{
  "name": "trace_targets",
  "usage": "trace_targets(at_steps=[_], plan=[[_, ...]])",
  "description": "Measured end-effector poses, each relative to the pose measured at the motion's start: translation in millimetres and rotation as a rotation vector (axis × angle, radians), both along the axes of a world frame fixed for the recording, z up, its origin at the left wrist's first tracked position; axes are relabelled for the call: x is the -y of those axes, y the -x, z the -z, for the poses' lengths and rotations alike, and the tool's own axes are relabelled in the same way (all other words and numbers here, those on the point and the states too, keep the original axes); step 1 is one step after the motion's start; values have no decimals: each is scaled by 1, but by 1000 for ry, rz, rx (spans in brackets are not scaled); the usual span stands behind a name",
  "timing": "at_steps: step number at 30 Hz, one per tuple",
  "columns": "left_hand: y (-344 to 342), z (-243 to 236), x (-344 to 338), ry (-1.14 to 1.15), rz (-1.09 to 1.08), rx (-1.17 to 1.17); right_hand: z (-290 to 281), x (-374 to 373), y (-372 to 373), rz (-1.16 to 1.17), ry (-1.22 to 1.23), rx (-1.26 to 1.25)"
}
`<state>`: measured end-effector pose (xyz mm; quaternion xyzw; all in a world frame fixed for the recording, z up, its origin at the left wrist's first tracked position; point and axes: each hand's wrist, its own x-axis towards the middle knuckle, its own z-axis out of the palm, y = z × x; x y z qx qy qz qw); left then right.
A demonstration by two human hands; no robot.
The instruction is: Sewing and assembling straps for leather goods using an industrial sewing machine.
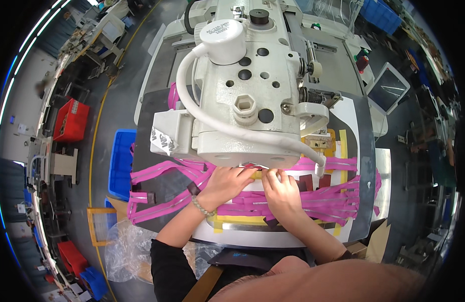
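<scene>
Both of my hands meet just below the front of a large white industrial sewing machine head (250, 146). My left hand (226, 185) reaches in with its fingers pressed together, their tips by a thin red and dark piece (252, 166) under the head. Beside it, my right hand (282, 192) has its fingers bent and pinched at the same spot. What either hand grips is too small and partly hidden to name. Bright pink straps with a grey stripe (323, 200) lie around and under my hands on a white sheet edged with yellow tape (242, 219).
Pink straps (157, 173) spread over the dark table plate at left. A white hose (192, 108) curves along the machine. A blue bin (123, 163) and clear plastic bag (127, 251) are left, an open cardboard box (377, 241) right. A screen (388, 88) stands at the far right.
</scene>
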<state>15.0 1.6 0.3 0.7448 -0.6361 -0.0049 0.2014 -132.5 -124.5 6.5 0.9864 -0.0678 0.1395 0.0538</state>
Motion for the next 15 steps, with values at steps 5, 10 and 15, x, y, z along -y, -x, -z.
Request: trace_targets(at_steps=[5,10,15], plan=[[0,5,-1,-57,-17,-27,4,-1,1,13,-37,-33],[1,3,0,-58,-19,-15,3,0,1,-2,-49,-7],[0,5,0,-135,-29,-11,5,-1,0,1,-38,12]])
